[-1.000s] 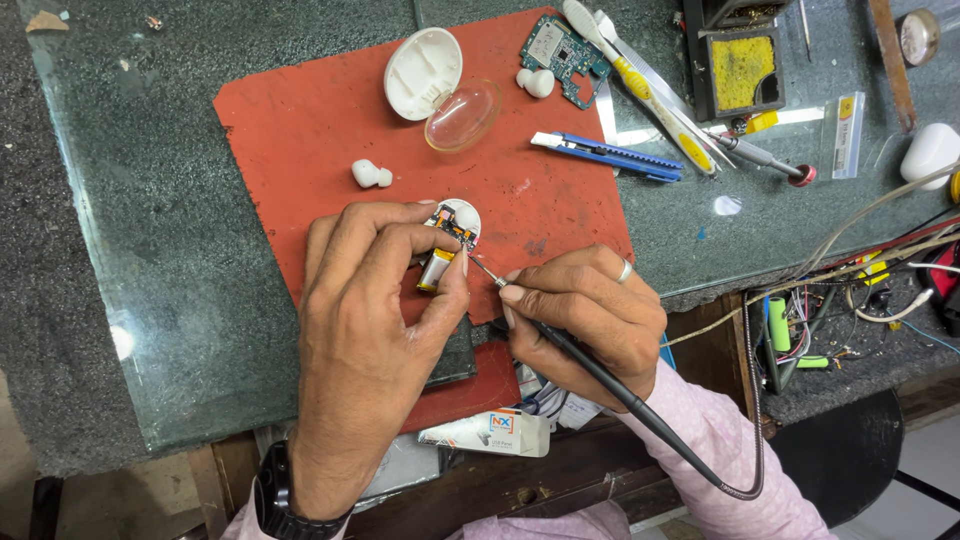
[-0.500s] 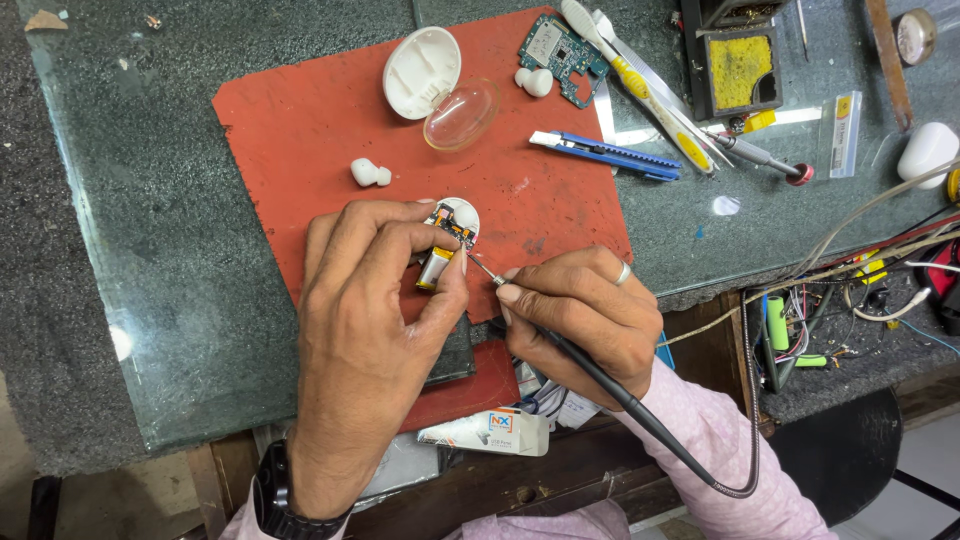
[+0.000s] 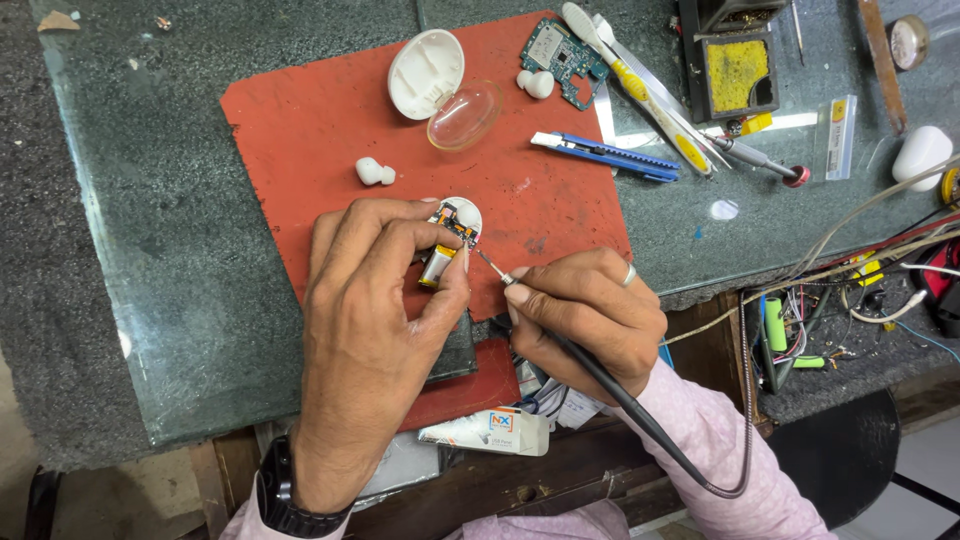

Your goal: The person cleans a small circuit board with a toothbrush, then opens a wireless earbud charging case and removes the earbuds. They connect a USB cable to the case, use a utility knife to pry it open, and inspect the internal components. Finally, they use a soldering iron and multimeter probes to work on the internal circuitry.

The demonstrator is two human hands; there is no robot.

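Near the middle of the red mat [image 3: 330,130], the left hand [image 3: 375,300] pinches the opened earbud [image 3: 450,235] steady, so the right hand [image 3: 590,310], closed pen-style on the soldering iron [image 3: 560,345], can touch its tip to the tiny board.

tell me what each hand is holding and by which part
The left hand pinches a small opened earbud part by its sides. The right hand grips a soldering iron low on its handle, near the tip.
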